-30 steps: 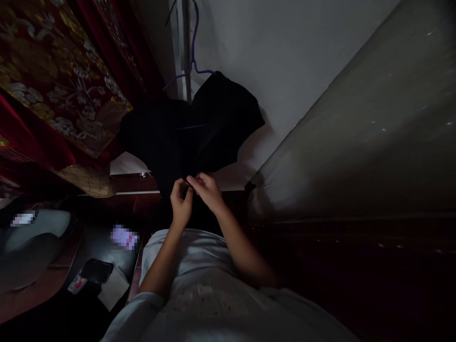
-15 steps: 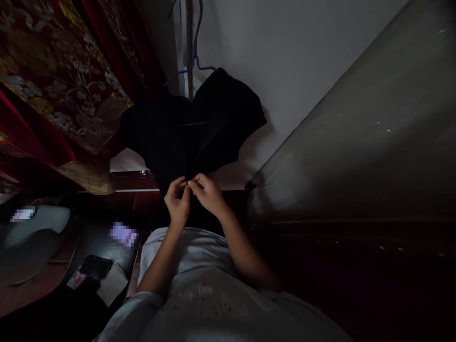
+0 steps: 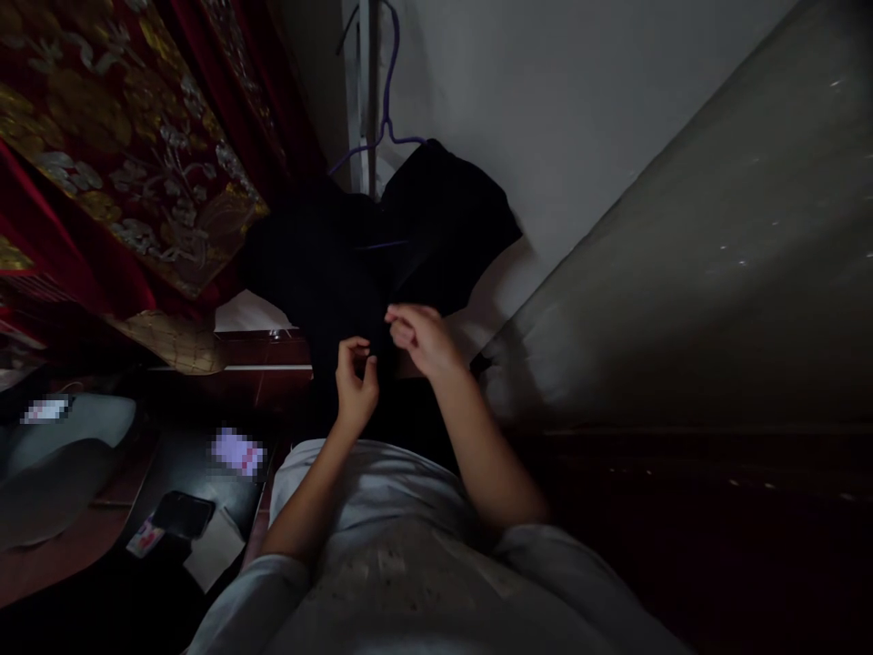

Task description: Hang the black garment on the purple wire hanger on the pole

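A black garment (image 3: 382, 255) hangs on a purple hanger (image 3: 387, 109) against the white wall. My left hand (image 3: 356, 382) is raised in front of its lower part, fingers curled into a pinch on the dark fabric. A little higher and to the right, my right hand (image 3: 424, 338) also has its fingers bent at the cloth. In this dim light I cannot make out what its fingers hold. A small gap separates the two hands.
A red and gold patterned curtain (image 3: 115, 155) hangs at the left. A large grey-green panel (image 3: 682, 273) slants across the right. Below left lie a dark phone (image 3: 183, 515), white paper (image 3: 216, 551) and a grey cushion (image 3: 61, 464).
My hands were pinched together at one spot on the garment. My right hand has since lifted up and to the right, away from the left, which stayed about where it was.
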The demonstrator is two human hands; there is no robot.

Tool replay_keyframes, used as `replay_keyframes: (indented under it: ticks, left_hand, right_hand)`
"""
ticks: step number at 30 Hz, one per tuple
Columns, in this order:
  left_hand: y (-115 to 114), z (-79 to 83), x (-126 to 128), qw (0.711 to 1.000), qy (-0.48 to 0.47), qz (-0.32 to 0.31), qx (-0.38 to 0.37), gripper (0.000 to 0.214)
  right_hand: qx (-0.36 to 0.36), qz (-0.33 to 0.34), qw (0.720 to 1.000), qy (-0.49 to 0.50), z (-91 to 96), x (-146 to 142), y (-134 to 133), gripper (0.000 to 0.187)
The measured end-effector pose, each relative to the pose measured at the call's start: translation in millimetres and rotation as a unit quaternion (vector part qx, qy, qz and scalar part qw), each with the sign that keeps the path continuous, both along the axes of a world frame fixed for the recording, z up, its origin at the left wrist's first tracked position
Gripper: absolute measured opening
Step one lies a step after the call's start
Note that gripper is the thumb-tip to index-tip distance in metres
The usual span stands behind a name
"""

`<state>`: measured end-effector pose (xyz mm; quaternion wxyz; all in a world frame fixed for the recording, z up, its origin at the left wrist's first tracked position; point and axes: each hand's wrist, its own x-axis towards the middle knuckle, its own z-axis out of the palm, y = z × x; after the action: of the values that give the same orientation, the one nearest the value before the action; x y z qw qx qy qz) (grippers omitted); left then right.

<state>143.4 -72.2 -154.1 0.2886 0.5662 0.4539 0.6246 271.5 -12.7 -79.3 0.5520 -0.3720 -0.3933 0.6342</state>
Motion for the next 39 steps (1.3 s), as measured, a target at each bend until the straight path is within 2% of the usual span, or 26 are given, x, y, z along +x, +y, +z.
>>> replay_keyframes:
  ticks: [3,5,7,8,9,11,15,18,20,22,24,26,28,30,32,33,34,36,37,39]
  left_hand:
    - [11.7,-10.5,-5.2,1.0,0.018,0.003,-0.017,0.017]
    - [16.9,-15.4,-8.8,0.999,0.022,0.0,-0.03,0.014]
    - [18.7,-12.6,-11.6,0.999,0.028,-0.008,-0.039,0.012]
    - [18.6,-6.9,-12.7,0.998,0.035,-0.015,-0.04,0.014]
    - [18.3,2.2,-13.6,0.998,0.044,-0.023,-0.037,0.017]
    - [18.7,30.7,-15.4,0.997,0.055,-0.045,-0.01,0.024]
    - [35.0,114.0,-18.4,0.992,0.025,-0.069,0.104,0.034]
    - [60.9,169.2,-20.2,0.978,0.066,-0.077,0.181,0.035]
    - [77.1,190.1,-21.0,0.964,0.128,-0.1,0.212,0.03]
    - [86.8,198.6,-20.5,0.956,0.167,-0.117,0.213,0.026]
    - [88.5,200.6,-18.6,0.963,0.156,-0.112,0.191,0.025]
    - [84.9,203.3,-18.0,0.969,0.137,-0.091,0.184,0.023]
    - [81.0,210.0,-24.1,0.962,0.143,-0.064,0.225,0.018]
    - [81.2,217.4,-41.9,0.955,0.115,-0.019,0.272,0.01]
    - [85.4,217.5,-71.3,0.967,-0.007,0.019,0.253,0.01]
    - [87.8,212.2,-88.1,0.973,-0.097,0.023,0.208,0.017]
    - [89.3,202.7,-104.4,0.969,-0.201,0.015,0.146,0.017]
    - [88.2,171.7,-130.0,0.926,-0.377,0.008,0.024,0.019]
    - [85.3,151.4,-137.6,0.9,-0.434,0.045,-0.018,0.024]
    - [76.8,106.8,-141.7,0.882,-0.46,0.08,-0.068,0.034]
  right_hand:
    - [0.034,-0.043,0.998,0.035,57.0,5.6,40.5,0.034]
    - [0.061,-0.072,0.995,0.035,94.1,3.9,57.8,0.031]
    - [0.092,-0.086,0.992,0.027,118.5,-2.2,61.7,0.033]
    - [0.115,-0.089,0.989,0.019,124.3,-6.1,59.1,0.035]
    - [0.143,-0.09,0.986,0.007,126.0,-10.0,54.5,0.038]
    - [0.194,-0.089,0.977,-0.02,120.4,-16.1,42.9,0.04]
    - [0.227,-0.073,0.969,-0.063,102.3,-17.5,27.4,0.035]
    - [0.236,-0.061,0.968,-0.061,102.3,-12.4,22.4,0.035]
    - [0.243,-0.058,0.967,-0.05,107.8,-7.4,19.9,0.035]
    - [0.245,-0.057,0.967,-0.042,111.8,-2.3,19.9,0.036]
    - [0.249,-0.064,0.965,-0.049,108.8,0.8,25.1,0.036]
    - [0.261,-0.098,0.957,-0.081,95.4,0.3,35.8,0.032]
    - [0.261,-0.145,0.945,-0.132,72.4,-3.4,47.6,0.028]
    - [0.228,-0.162,0.946,-0.162,44.7,-8.1,53.7,0.027]
    - [0.174,-0.144,0.966,-0.123,18.8,-12.1,49.1,0.027]
    - [0.148,-0.135,0.976,-0.081,8.2,-13.9,42.9,0.026]
    - [0.125,-0.13,0.983,-0.032,-0.5,-15.7,34.8,0.025]
    - [0.078,-0.12,0.988,0.049,-12.2,-19.7,16.7,0.024]
    - [0.053,-0.111,0.989,0.076,-15.7,-21.8,8.5,0.025]
    - [-0.003,-0.089,0.989,0.118,-19.2,-25.4,-2.6,0.024]
